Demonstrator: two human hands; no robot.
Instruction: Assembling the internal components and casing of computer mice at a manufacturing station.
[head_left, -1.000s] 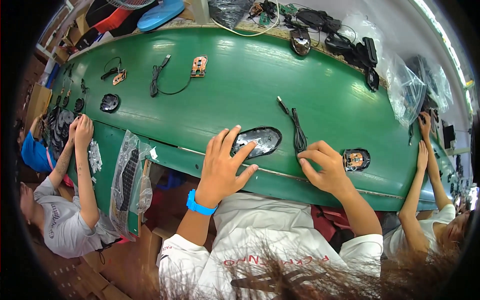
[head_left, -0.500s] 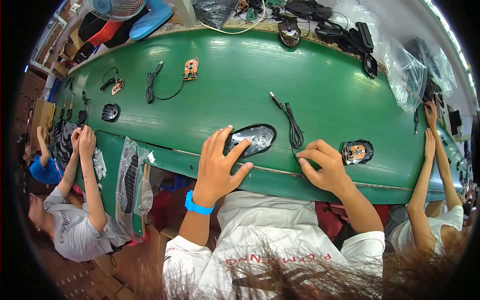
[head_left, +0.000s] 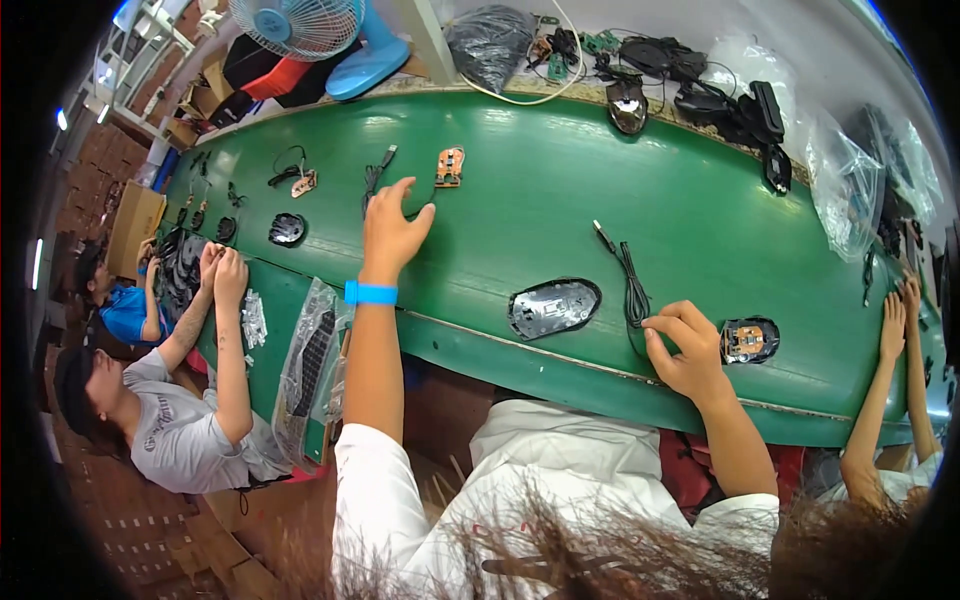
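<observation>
My left hand (head_left: 395,232) is stretched over the green work surface with its fingers apart. It hovers beside an orange circuit board (head_left: 449,167) and that board's black USB cable (head_left: 373,178), partly covering the cable. In front of me lies a black mouse shell (head_left: 556,306), open side up, with no hand on it. My right hand (head_left: 690,352) has thumb and forefinger pinched at the lower end of a bundled black USB cable (head_left: 635,292). Just right of that hand sits a mouse base (head_left: 770,342) with an orange board inside.
More mouse parts, including a black shell (head_left: 287,230) and a small board (head_left: 304,183), lie to the left. A blue fan (head_left: 367,62), plastic bags (head_left: 845,190) and black mouse parts (head_left: 627,106) line the far edge. Co-workers' arms (head_left: 232,340) reach in at both sides.
My left hand has left the mouse shell and moved left and away from me, toward the orange board and cable. My right hand stays at its cable. The whole view has shifted.
</observation>
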